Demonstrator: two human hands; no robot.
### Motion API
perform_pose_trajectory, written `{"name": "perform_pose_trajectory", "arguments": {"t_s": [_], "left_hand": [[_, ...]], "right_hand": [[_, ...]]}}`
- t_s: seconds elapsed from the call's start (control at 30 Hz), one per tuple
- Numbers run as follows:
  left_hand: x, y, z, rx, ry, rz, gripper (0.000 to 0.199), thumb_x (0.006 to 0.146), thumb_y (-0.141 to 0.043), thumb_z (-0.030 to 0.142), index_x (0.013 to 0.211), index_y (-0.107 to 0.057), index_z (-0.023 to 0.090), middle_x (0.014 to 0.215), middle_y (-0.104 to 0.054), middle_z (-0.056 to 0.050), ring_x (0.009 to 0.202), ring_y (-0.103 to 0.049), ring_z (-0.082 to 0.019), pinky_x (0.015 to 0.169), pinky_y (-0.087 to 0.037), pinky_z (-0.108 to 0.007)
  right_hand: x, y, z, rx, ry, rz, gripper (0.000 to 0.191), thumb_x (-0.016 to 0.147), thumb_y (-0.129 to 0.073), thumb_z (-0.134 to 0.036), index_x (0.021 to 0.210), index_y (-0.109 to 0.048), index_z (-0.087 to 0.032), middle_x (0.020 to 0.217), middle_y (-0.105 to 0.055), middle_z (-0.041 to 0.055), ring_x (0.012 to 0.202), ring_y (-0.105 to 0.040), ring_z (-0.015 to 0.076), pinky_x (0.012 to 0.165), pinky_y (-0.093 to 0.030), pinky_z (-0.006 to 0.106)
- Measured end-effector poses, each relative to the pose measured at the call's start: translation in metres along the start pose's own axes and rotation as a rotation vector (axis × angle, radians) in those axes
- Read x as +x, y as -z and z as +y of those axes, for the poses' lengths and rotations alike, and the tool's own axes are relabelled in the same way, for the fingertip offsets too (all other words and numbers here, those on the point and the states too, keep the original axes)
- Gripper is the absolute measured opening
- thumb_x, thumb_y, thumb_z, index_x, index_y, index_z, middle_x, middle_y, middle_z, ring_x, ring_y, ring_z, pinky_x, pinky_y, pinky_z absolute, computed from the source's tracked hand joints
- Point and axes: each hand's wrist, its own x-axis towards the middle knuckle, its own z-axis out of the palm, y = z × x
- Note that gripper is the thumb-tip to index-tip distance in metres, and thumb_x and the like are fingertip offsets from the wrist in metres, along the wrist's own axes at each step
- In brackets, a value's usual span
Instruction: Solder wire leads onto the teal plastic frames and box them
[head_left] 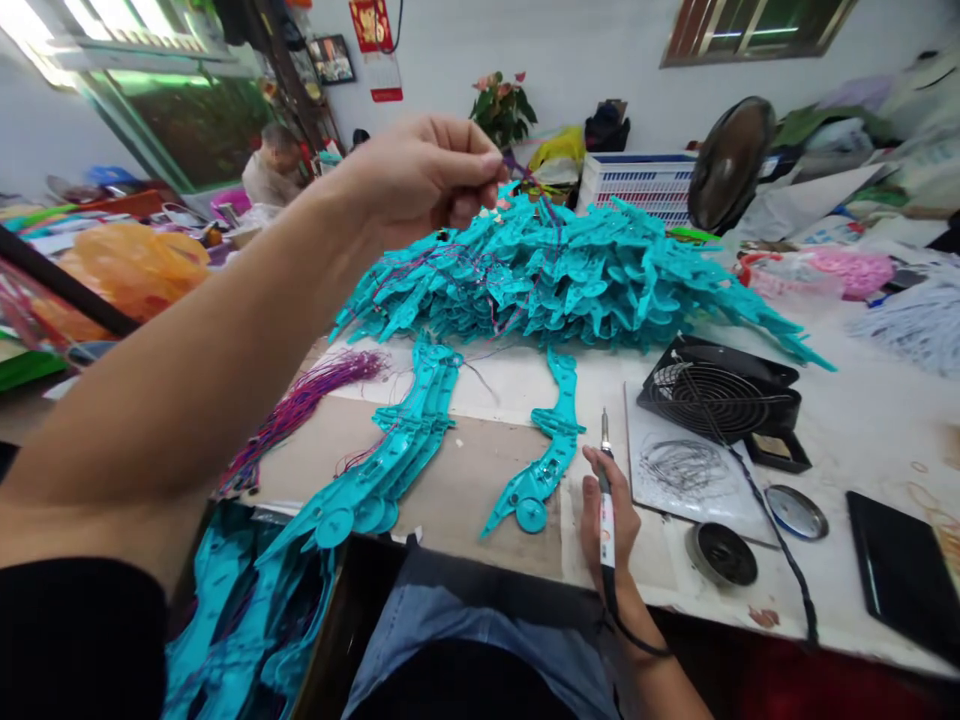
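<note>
My left hand (pixel 439 175) is raised over the far side of the table, thumb and fingertips pinched on thin purple wires (pixel 555 235). These wires trail down in front of a large heap of turquoise plastic parts (pixel 585 270). Near the table's front edge, my right hand (pixel 624 515) is wrapped round a soldering iron (pixel 607 525), tip pointing away from me. Left of it lies a single curved turquoise part (pixel 551 455) with a round disc at its lower end. Further left, several similar parts (pixel 405 440) lie side by side.
A bundle of red and purple wires (pixel 300 410) lies at left. A box of turquoise parts (pixel 217 590) stands below the edge. On the right are a black fan (pixel 720 385), a solder tin (pixel 724 555) and a black tablet-like slab (pixel 904 570). Another person (pixel 271 170) sits far back.
</note>
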Motion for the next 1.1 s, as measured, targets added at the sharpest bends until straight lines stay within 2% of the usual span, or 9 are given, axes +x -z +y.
{"name": "perform_pose_trajectory", "arguments": {"t_s": [0.17,0.33,0.5,0.57,0.67,0.77,0.87,0.97,1.1], "left_hand": [[-0.002,-0.01,-0.014,-0.016,0.02,-0.054,0.018,0.089,-0.067,0.019,0.074,-0.058,0.02,0.05,-0.048,0.003,0.05,-0.028,-0.007,0.047,-0.02,-0.022],[-0.026,-0.037,-0.008,-0.119,0.007,-0.14,0.018,0.092,-0.06,0.011,0.074,-0.057,0.016,0.063,-0.063,-0.001,0.056,-0.046,-0.007,0.053,-0.035,-0.02],[-0.056,-0.08,-0.017,-0.29,0.104,-0.133,0.013,0.086,-0.066,0.015,0.074,-0.061,0.012,0.061,-0.058,0.0,0.043,-0.041,-0.002,0.044,-0.025,-0.017],[-0.067,-0.089,-0.031,-0.364,0.166,-0.093,0.011,0.082,-0.07,0.021,0.079,-0.064,0.013,0.059,-0.056,0.002,0.042,-0.038,-0.002,0.042,-0.022,-0.017],[-0.087,-0.085,-0.058,-0.496,0.218,-0.029,0.018,0.077,-0.074,0.03,0.083,-0.068,0.015,0.052,-0.048,0.006,0.04,-0.031,-0.002,0.041,-0.019,-0.018],[-0.116,-0.074,-0.086,-0.562,0.253,-0.053,0.023,0.073,-0.077,0.037,0.08,-0.069,0.017,0.048,-0.047,0.006,0.041,-0.033,-0.004,0.044,-0.024,-0.018],[-0.146,-0.077,-0.113,-0.405,0.372,-0.225,0.021,0.071,-0.078,0.035,0.073,-0.072,0.015,0.056,-0.059,0.0,0.052,-0.046,-0.007,0.05,-0.032,-0.02],[-0.162,-0.1,-0.143,-0.222,0.493,-0.301,0.018,0.07,-0.076,0.032,0.072,-0.074,0.014,0.062,-0.064,-0.001,0.056,-0.048,-0.008,0.051,-0.032,-0.02],[-0.162,-0.132,-0.188,-0.214,0.59,-0.083,0.026,0.066,-0.076,0.039,0.067,-0.07,0.014,0.056,-0.057,0.002,0.052,-0.042,-0.008,0.049,-0.028,-0.021]], "right_hand": [[0.003,0.012,-0.004,0.081,-0.009,0.133,0.031,0.097,-0.052,-0.035,0.121,-0.064,-0.02,0.117,-0.071,0.0104,0.113,-0.067,0.0248,0.101,-0.051,0.046],[0.041,0.027,-0.031,0.296,0.057,0.321,0.032,0.095,-0.057,-0.037,0.12,-0.059,-0.017,0.117,-0.07,0.0127,0.11,-0.069,0.0268,0.097,-0.054,0.05],[0.09,0.013,-0.075,0.702,0.124,0.009,0.063,0.074,-0.082,-0.04,0.125,-0.047,-0.027,0.137,-0.059,0.0116,0.119,-0.064,0.0255,0.103,-0.053,0.046],[0.095,0.006,-0.085,0.798,0.036,-0.152,0.056,0.075,-0.081,-0.036,0.119,-0.048,-0.028,0.124,-0.067,0.0078,0.091,-0.073,0.0182,0.082,-0.061,0.036],[0.09,0.012,-0.085,0.832,-0.128,-0.289,0.036,0.082,-0.073,-0.03,0.112,-0.052,-0.027,0.086,-0.071,-0.0017,0.052,-0.059,0.0083,0.047,-0.048,0.021],[0.094,0.033,-0.071,0.765,-0.15,-0.338,0.033,0.082,-0.072,-0.027,0.111,-0.056,-0.025,0.075,-0.065,-0.004,0.052,-0.055,0.0083,0.044,-0.042,0.02],[0.118,0.036,-0.055,0.523,-0.04,-0.366,0.031,0.081,-0.07,-0.026,0.11,-0.06,-0.022,0.079,-0.066,-0.0015,0.063,-0.061,0.0118,0.055,-0.046,0.024],[0.15,0.004,-0.041,0.202,0.155,-0.416,0.025,0.082,-0.065,-0.022,0.107,-0.064,-0.021,0.091,-0.069,0.0022,0.08,-0.064,0.0168,0.074,-0.051,0.031],[0.156,-0.043,-0.021,-0.065,0.283,-0.434,0.022,0.08,-0.06,-0.014,0.099,-0.068,-0.021,0.101,-0.071,0.0059,0.101,-0.063,0.025,0.096,-0.047,0.043]]}}
